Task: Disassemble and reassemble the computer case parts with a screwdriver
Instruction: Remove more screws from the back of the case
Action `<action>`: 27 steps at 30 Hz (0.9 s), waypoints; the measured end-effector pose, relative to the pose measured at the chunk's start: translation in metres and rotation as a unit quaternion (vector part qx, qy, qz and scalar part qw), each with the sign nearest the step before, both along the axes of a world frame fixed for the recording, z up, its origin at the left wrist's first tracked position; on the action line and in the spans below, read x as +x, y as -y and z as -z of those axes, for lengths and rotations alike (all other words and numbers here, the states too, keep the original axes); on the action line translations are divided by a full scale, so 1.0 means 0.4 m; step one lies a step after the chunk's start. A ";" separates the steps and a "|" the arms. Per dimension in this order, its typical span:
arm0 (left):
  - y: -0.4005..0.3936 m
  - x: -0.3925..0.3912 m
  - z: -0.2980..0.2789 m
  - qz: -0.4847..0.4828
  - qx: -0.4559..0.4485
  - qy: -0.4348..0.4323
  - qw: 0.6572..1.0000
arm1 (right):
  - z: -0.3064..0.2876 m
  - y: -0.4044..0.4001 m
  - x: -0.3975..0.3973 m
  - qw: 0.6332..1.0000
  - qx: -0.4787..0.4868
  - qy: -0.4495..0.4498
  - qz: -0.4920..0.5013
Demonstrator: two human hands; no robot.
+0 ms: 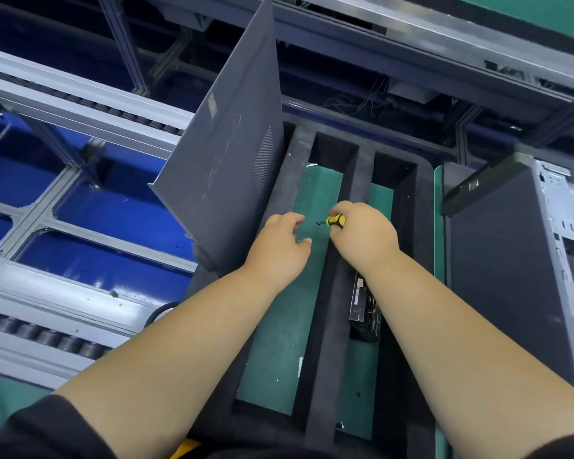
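Observation:
My right hand (362, 235) grips a short yellow and black screwdriver (334, 220), its dark tip pointing left over the green floor of a black foam tray (323, 326). Close beside the tip hovers my left hand (280, 248), fingers curled, thumb and forefinger near each other; whether they pinch a screw is too small to tell. A dark grey side panel (226, 154) stands tilted at the tray's left edge. The computer case (517, 260) stands to the right, its metal frame showing at the far right edge. A black component (362, 301) lies in the tray's right slot, partly under my right forearm.
A roller conveyor with grey aluminium rails (63, 94) runs along the left over a blue floor (113, 210). More framing and loose wires (362, 101) lie behind the tray. A green mat strip (438, 226) separates tray and case.

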State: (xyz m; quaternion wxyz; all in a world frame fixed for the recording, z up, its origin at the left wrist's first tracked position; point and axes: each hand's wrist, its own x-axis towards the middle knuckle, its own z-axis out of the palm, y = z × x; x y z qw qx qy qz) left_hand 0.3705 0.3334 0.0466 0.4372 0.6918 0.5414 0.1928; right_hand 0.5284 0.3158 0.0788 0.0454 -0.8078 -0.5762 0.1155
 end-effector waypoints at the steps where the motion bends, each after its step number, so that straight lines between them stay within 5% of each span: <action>1: 0.000 0.001 0.001 -0.006 -0.006 0.005 1.000 | -0.015 0.011 0.002 1.000 0.019 -0.016 0.013; 7: 0.000 0.008 -0.015 -0.065 -0.122 0.100 0.985 | -0.134 0.099 0.015 0.969 0.116 -0.180 0.120; 11: 0.012 0.031 -0.062 -0.098 -0.234 0.232 0.939 | -0.215 0.165 0.018 0.929 0.171 -0.275 0.178; 27: 0.204 0.057 -0.192 0.052 -0.355 0.402 0.843 | -0.388 0.505 0.039 0.871 0.284 -0.364 0.169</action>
